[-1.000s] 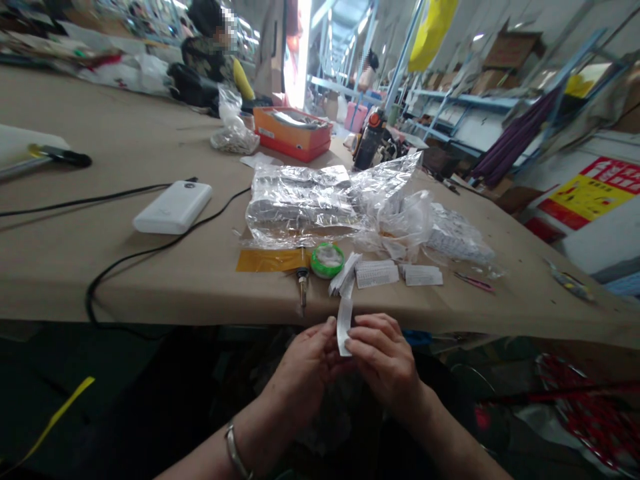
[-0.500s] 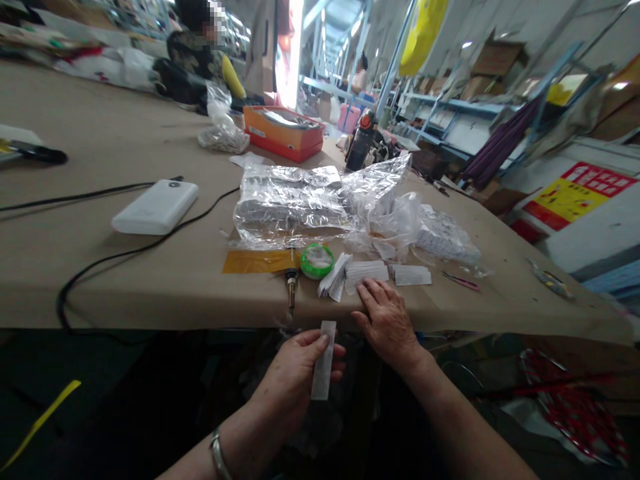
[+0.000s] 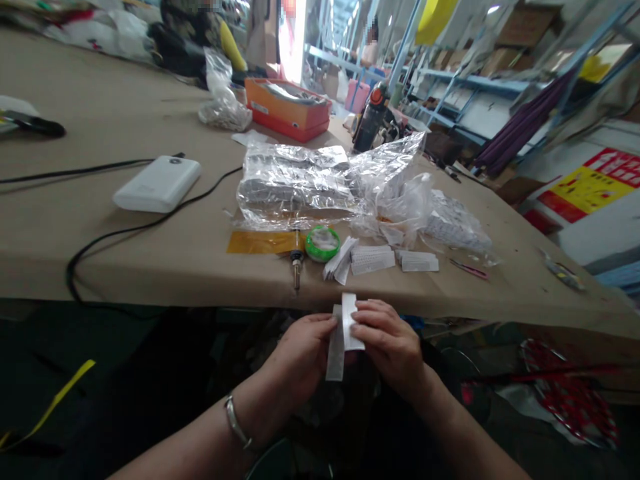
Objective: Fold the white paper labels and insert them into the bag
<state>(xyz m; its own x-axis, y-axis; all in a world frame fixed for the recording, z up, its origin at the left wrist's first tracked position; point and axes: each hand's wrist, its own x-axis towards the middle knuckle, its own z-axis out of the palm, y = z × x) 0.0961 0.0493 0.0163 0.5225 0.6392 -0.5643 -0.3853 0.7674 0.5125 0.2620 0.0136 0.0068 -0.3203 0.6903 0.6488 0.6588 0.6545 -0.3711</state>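
Below the table's front edge, my left hand point(image 3: 303, 350) is closed on a narrow translucent strip point(image 3: 335, 360), thumb on top. Beside it my right hand point(image 3: 393, 343) pinches a white paper strip point(image 3: 351, 327). The two strips stand side by side and look to overlap a little. On the table just beyond are a fanned bundle of white strips point(image 3: 340, 260), a pile of printed white strips point(image 3: 373, 260) and a smaller pile point(image 3: 419, 261). A round green container point(image 3: 322, 244) sits left of these, next to a soldering-iron-like tool point(image 3: 297, 267) pointing at the table's edge.
Clear plastic bags point(image 3: 295, 180) of strips lie behind the piles. At left are a white power bank point(image 3: 157, 185) and a black cable point(image 3: 125, 230). Pink tweezers point(image 3: 469, 269) lie to the right. An orange box point(image 3: 287, 110) and a dark bottle point(image 3: 370, 120) stand farther back.
My right hand has come off the pile of printed strips, down and toward my left hand, now with a white strip in its fingers. The view has tilted slightly downward.
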